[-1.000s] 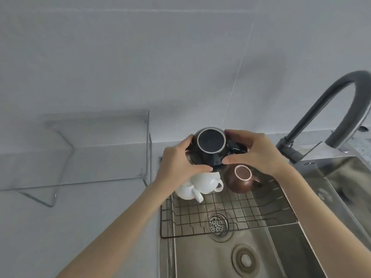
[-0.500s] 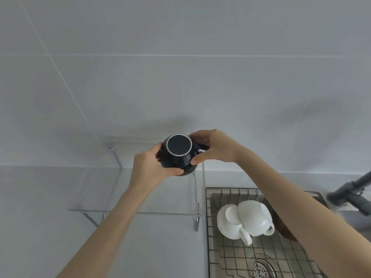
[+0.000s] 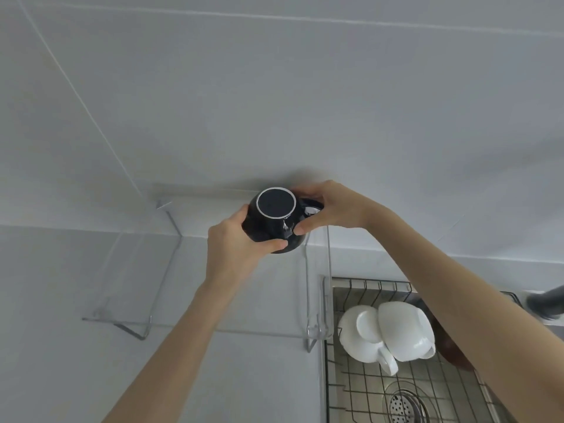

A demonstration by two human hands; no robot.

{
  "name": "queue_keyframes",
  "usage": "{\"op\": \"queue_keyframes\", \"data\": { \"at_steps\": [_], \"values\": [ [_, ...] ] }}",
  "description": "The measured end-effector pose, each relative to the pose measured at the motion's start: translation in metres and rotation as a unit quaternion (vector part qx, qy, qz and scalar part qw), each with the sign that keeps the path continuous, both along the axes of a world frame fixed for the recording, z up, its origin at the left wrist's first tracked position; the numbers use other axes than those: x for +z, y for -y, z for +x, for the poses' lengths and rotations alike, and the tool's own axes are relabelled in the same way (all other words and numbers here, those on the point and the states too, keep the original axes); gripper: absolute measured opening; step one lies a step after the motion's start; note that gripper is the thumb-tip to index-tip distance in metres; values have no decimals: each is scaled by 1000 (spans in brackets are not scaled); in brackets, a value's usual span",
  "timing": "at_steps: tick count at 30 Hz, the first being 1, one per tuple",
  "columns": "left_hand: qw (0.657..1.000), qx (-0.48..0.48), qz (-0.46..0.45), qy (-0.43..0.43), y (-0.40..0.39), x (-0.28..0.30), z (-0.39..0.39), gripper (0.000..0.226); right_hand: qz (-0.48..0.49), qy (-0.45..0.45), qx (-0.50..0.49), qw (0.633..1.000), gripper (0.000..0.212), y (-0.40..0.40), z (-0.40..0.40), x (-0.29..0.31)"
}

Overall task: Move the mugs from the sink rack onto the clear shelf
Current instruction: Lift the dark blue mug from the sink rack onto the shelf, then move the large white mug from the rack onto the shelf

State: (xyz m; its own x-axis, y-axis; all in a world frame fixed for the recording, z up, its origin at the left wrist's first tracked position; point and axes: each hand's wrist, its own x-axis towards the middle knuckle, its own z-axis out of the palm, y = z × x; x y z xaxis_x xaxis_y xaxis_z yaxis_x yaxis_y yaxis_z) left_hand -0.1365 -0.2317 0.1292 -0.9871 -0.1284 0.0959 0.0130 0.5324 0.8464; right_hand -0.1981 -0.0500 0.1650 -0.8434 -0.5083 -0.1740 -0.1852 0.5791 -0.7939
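Observation:
A black mug [image 3: 276,221] is upside down, its white-ringed base facing me, held over the right rear part of the clear shelf [image 3: 134,264]. My left hand [image 3: 235,242] grips its left side and my right hand [image 3: 329,207] grips the right side at the handle. Whether the mug touches the shelf I cannot tell. Two white mugs [image 3: 393,334] lie overturned on the wire sink rack [image 3: 366,389] at the lower right. A brown mug [image 3: 454,352] shows partly behind my right forearm.
The clear shelf stands on the white counter against the white wall, its right edge next to the sink. A round drain [image 3: 403,404] sits under the rack. A dark faucet base [image 3: 546,305] shows at the right edge.
Both hands lifted the black mug off the rack and carried it left and up over the clear shelf. The view swung left, so the sink now sits at the lower right.

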Motion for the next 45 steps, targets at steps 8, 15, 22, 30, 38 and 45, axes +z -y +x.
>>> {"op": "queue_keyframes", "data": {
  "at_steps": [8, 15, 22, 30, 38, 45],
  "values": [
    [1000, -2, -7, 12, -3, 1, 0, 59, -7, -9, -12, 1000, 61, -3, 0, -4],
    [1000, -2, -22, 18, -5, 2, 1, 62, -12, -18, -55, 998, 70, -4, 8, -6],
    [992, -13, -82, -94, -52, 28, 33, 76, -81, -66, -222, 969, 44, -88, 64, 19],
    [956, -286, -44, -48, -149, -21, 84, 57, -55, 31, -359, 931, 44, -194, 156, -60],
    [915, -338, -158, 153, -189, -97, 67, 90, -19, 171, -374, 911, 83, -203, 194, -158],
    [891, -359, -204, 189, -207, -124, 60, 98, -52, 196, -382, 902, 90, -196, 194, -194]
  ]
}}
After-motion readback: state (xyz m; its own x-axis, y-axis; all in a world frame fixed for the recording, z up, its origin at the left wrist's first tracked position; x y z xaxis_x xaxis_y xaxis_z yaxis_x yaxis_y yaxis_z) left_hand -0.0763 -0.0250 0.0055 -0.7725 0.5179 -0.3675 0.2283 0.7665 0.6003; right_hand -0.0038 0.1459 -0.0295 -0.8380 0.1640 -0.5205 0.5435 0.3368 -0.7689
